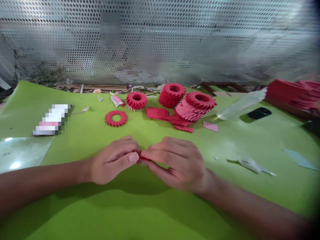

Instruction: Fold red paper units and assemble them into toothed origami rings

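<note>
1. The left hand (113, 161) and right hand (175, 163) meet at lower centre, both closed narrowly. Together they pinch a small folded piece of red paper (143, 158), which is mostly hidden by the fingers.
2. The hands hover over the green-topped counter (155, 208), and their shadows fall on it. Nothing stands between them and the paper work ahead.
3. Just above the hands lies a flat ring of red folded paper (116, 118). To its upper right sits a short red paper ring (136, 100), with a white-and-red folded scrap (117, 100) to its left.
4. At upper centre stand a tall red paper coil (171, 95) and a pinkish-red coil (196, 106), which lies tilted and touches it. A loose heap of red paper strips (158, 113) sits in front of them, with a pink paper scrap (210, 126) to the right.
5. Further right, a clear plastic bottle (241, 104) lies on its side beside a black case (259, 113). Whether the bottle holds anything, I cannot tell.
6. A stack of red paper (291, 93) sits at the upper right edge. A perforated metal screen (160, 40) rises behind the counter, and a clear plastic sheet (22, 153) lies at the left edge.
</note>
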A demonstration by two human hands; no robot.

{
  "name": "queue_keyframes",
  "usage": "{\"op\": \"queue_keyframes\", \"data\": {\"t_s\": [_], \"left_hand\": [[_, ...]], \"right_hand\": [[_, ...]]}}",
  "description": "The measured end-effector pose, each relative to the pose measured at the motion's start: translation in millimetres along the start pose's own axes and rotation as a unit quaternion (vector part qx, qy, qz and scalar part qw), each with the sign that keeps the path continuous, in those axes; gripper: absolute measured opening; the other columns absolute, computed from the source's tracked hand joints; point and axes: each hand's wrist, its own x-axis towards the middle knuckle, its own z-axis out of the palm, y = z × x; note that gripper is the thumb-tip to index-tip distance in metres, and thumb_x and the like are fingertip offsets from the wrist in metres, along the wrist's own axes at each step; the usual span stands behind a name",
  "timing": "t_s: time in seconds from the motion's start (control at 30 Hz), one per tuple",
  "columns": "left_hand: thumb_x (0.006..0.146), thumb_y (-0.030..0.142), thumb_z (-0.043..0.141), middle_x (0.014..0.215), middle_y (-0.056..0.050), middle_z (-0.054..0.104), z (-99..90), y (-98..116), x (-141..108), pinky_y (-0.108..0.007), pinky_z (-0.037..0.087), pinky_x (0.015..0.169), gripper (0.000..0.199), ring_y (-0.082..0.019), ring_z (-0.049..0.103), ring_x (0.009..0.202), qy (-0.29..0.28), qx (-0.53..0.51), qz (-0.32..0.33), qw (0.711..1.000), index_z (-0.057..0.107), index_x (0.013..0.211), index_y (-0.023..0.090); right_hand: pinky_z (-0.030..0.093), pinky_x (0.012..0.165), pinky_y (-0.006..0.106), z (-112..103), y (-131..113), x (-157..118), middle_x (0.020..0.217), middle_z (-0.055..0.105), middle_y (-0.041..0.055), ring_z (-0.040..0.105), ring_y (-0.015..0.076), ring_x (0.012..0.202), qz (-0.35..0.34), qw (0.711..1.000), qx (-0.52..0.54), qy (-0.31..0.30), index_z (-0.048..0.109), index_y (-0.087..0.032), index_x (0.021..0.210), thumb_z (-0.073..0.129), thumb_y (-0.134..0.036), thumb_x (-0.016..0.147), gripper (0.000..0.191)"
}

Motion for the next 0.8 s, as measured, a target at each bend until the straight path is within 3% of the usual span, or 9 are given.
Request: {"op": "queue_keyframes", "data": {"t_s": [0.23, 0.8], "left_hand": [[0.105, 0.051, 0.029, 0.068, 0.001, 0.045, -0.4, 2.2, 1.7, -0.029, 0.039, 0.061, 0.046, -0.016, 0.044, 0.065, 0.01, -0.032, -0.027, 0.999, 0.049, 0.079, 0.019], [0.106, 0.048, 0.028, 0.068, 0.001, 0.043, -1.5, 4.1, 0.5, -0.029, 0.04, 0.061, 0.044, -0.016, 0.043, 0.066, -0.005, -0.017, -0.003, 1.0, 0.046, 0.078, 0.02]], "right_hand": [[0.051, 0.06, 0.023, 3.5, 1.5, -1.7, 0.081, 0.077, 0.0016, 0.066, 0.0097, 0.062, 0.028, 0.999, 0.04, 0.001, 0.067, -0.015, 0.097, 0.072, -0.015, 0.087, 0.011], [0.051, 0.059, 0.024, 3.4, -2.4, -3.2, 0.08, 0.077, 0.0015, 0.066, 0.01, 0.063, 0.01, 0.999, 0.039, 0.028, 0.068, -0.015, 0.092, 0.07, -0.011, 0.087, 0.007]]}}
